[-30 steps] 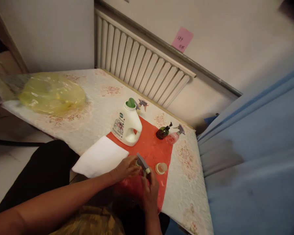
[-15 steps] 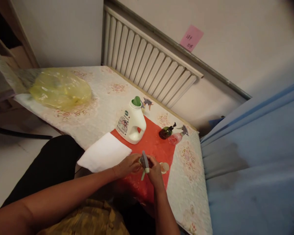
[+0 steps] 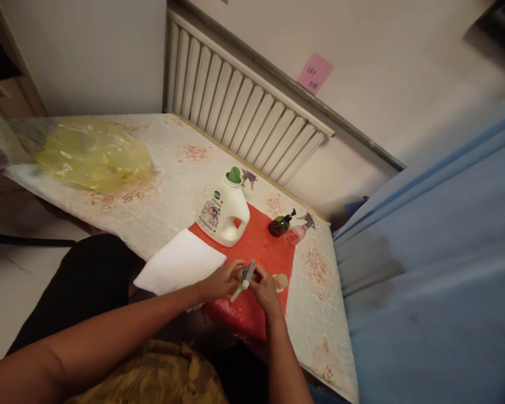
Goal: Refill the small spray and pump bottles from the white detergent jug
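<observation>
The left hand (image 3: 219, 282) and right hand (image 3: 265, 287) grip the sprayer (image 3: 248, 272), its nozzle (image 3: 245, 284) swung further left than before. The jug's (image 3: 229, 203) label (image 3: 211, 215) looks too small to read; the note's (image 3: 315, 73) handwriting, unclear.

Below the frame's centre, the spray head (image 3: 249, 271) has turned: its nozzle (image 3: 246, 284), lower right a second ago, is now lower left. The right hand (image 3: 265, 287) has moved higher, partly hiding the cap (image 3: 281, 282).
</observation>
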The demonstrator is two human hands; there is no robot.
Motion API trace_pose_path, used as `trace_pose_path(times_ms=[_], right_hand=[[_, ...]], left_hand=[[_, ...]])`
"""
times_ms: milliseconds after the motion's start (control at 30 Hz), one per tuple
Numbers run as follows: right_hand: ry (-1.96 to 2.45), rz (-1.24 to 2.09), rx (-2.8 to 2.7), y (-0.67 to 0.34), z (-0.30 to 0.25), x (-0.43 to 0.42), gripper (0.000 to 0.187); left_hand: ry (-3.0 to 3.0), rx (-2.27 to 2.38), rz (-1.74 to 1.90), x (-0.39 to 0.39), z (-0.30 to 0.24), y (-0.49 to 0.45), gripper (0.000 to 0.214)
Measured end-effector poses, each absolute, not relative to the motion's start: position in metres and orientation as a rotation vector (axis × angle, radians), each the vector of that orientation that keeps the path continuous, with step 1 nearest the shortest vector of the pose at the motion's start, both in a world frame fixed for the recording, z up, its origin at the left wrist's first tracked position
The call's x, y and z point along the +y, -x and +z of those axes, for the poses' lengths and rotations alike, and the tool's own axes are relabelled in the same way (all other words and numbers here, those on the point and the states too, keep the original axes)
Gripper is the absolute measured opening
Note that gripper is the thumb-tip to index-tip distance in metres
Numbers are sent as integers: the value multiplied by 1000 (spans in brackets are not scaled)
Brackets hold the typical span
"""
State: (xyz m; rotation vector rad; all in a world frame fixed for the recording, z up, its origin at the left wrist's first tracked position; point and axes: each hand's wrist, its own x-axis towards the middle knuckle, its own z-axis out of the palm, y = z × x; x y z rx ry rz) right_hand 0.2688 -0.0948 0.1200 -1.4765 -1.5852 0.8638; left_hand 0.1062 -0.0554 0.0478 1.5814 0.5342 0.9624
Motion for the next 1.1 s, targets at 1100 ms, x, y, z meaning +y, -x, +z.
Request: trace_pose_path(times_ms=[1100], right_hand=[[1746, 321, -1265, -217, 68, -121, 44]], left_hand=[[-1809, 632, 861, -53, 39, -79, 74]])
